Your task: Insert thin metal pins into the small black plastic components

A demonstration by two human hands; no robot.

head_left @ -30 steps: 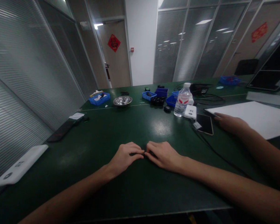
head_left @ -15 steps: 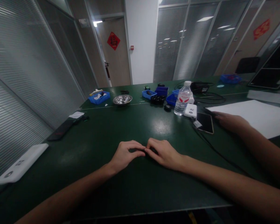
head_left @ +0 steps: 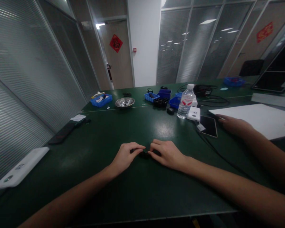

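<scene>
My left hand (head_left: 125, 155) and my right hand (head_left: 167, 154) rest knuckles-up on the dark green table (head_left: 97, 158), fingertips meeting in the middle. Both have the fingers curled and pinched on a small black object (head_left: 144, 154) that lies between them; its shape is too dark to make out. Another person's hand (head_left: 232, 124) lies flat at the right, next to a black phone (head_left: 209, 125).
A water bottle (head_left: 186, 101), a white charger box (head_left: 194, 113), blue bins (head_left: 101, 99) and a metal bowl (head_left: 124, 102) stand at the back. A white sheet (head_left: 256, 118) lies right, a white device (head_left: 21, 166) left, a cable (head_left: 218, 153) crosses near my right arm.
My two hands have stayed together, shifting slightly; the fingertips have parted a little so the black object shows between them. The other person's hand has barely moved.
</scene>
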